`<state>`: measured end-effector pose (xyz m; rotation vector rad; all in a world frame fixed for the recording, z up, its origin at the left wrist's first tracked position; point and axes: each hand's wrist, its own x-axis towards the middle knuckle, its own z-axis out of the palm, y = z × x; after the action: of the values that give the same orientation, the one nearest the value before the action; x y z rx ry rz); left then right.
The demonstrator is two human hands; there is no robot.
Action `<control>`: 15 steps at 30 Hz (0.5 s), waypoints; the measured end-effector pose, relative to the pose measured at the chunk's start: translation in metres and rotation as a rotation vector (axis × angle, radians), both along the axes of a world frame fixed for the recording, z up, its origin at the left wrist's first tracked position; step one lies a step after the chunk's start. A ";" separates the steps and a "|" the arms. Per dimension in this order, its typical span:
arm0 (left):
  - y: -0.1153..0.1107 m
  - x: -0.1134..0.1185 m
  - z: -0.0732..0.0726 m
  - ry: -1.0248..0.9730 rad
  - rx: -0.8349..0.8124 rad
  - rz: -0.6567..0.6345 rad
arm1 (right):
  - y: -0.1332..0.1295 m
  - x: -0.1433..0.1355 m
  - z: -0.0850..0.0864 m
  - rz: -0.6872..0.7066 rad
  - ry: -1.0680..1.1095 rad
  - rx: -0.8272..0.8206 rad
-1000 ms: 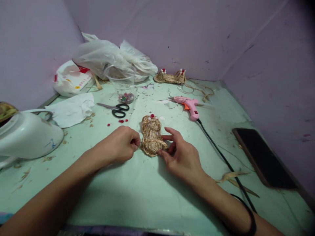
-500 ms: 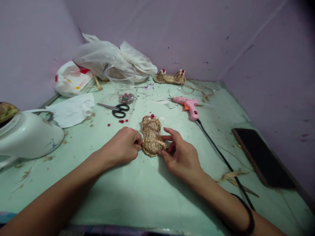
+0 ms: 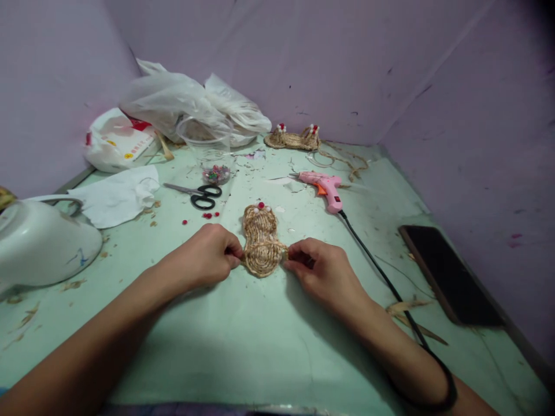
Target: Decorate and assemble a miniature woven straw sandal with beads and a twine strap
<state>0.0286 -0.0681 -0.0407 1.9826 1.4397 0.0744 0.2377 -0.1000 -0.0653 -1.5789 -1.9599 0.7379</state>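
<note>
A small slipper-shaped piece of coiled straw rope lies on the table, with a red bead and white beads at its far end. Across its nearer half runs a thin braided straw cord. My left hand is closed in a pinch at the left end of this cord, by the piece's left edge. On the other side my right hand pinches the cord's right end between thumb and fingers. Both fingertips are close to the table; the exact cord ends are hidden by them.
A pink glue gun with a black cable lies right of centre, a phone farther right. Black-handled scissors, red beads and a clear cup are left. Behind stands a beaded straw piece.
My right hand has closed from loosely spread fingers into a pinch on the cord's right end. The cord now lies straighter across the straw piece. The whole view has shifted slightly.
</note>
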 end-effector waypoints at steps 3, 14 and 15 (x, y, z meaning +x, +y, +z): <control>0.000 0.000 0.001 0.007 0.011 0.008 | -0.001 -0.001 0.000 -0.048 0.008 -0.017; -0.001 0.003 -0.004 0.006 0.054 -0.022 | -0.003 -0.009 0.003 -0.086 -0.189 0.047; -0.001 0.003 -0.004 0.006 0.057 -0.025 | -0.003 -0.010 0.003 -0.094 -0.211 0.047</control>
<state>0.0312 -0.0690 -0.0448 2.0483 1.4302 0.1000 0.2280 -0.1030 -0.0618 -1.7679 -2.0166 0.5019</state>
